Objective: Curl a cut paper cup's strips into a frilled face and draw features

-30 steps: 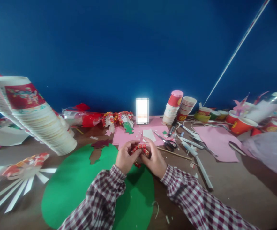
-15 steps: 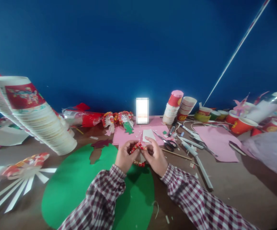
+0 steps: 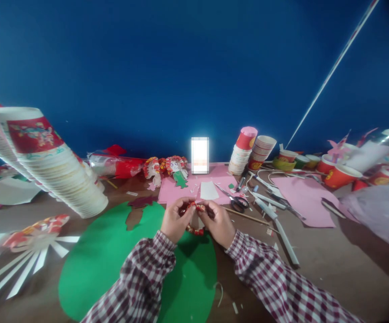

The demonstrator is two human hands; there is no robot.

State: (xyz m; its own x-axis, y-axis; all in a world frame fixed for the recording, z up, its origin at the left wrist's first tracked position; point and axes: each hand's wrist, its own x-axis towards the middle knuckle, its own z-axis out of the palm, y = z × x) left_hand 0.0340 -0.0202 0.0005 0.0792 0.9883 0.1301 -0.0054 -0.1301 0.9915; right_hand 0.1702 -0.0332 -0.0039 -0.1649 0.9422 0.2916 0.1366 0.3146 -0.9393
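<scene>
Above the edge of a green paper sheet (image 3: 114, 264), both hands grip a small red, gold and white paper-cup piece (image 3: 198, 231) with its strips curled round. My left hand (image 3: 176, 220) pinches its far left edge between thumb and fingers. On the right side my right hand (image 3: 220, 225) pinches it with thumb and bent index finger. Fingers hide much of its upper part. Just beyond lies a white paper piece (image 3: 209, 190) on pink paper (image 3: 169, 192). Black-handled scissors (image 3: 239, 203) rest to its right.
Stacked paper cups (image 3: 60, 166) lean at the left, beside a cup cut into strips (image 3: 40, 240). Two finished-looking paper figures (image 3: 175, 169) stand behind. A glue gun (image 3: 265, 205), a thin stick (image 3: 248, 216) and several cups (image 3: 342, 176) lie right.
My right index finger has bent down from a raised position onto the curled strips. The left hand has stayed nearly in place, and the paper-cup piece has shifted only slightly.
</scene>
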